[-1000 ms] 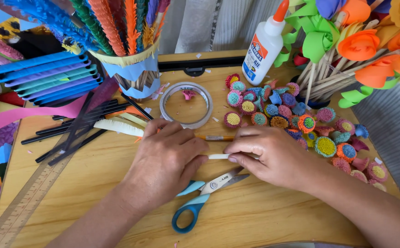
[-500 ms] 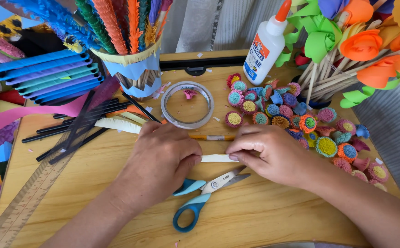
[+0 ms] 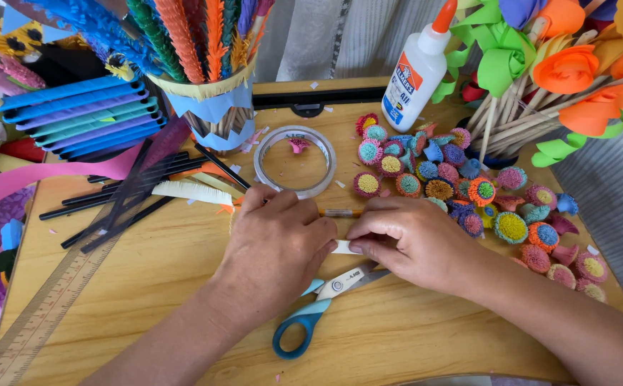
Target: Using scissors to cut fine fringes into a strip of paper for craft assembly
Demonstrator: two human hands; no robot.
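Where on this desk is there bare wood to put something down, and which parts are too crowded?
Bare wood lies along the near edge, between the clear ruler and the left hand, and right of the scissors below the right hand. The far right is packed with paper pom-pom flowers; the far left holds black sticks; the tape roll and glue bottle fill the back.

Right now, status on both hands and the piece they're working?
Left hand flat on table, knuckles up, grip unclear. Right hand pinching small white paper strip. Blue-handled scissors lie under the hands; clear tape ring just beyond.
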